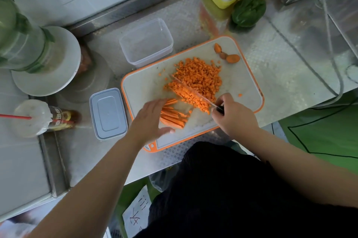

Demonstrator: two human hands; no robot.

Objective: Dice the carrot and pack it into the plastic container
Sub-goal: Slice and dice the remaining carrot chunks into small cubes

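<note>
Your diced carrot (197, 78) sits heaped in the middle of the orange-rimmed cutting board (249, 82), small bright cubes, fairly even in size. A freshly cut row lies along the knife (195, 93), whose blade runs diagonally between that row and the main pile. A bundle of uncut carrot sticks (172, 116) lies at the board's near left, lined up side by side so one stroke can cross them all. The discarded carrot ends (227, 54) are parked at the far corner, well clear of the good pieces.

Your right hand (232, 115) is curled round the knife handle. Your left hand (153, 119) is spread flat with straight fingers over the left ends of the sticks; whether it presses them or hovers just above is hard to say. It holds nothing.

The clear plastic container (147, 42) stands open and without carrot just beyond the board's far left edge, close enough for an easy transfer. Its lid (108, 112) lies flat on the steel counter (280, 63) left of the board.
</note>
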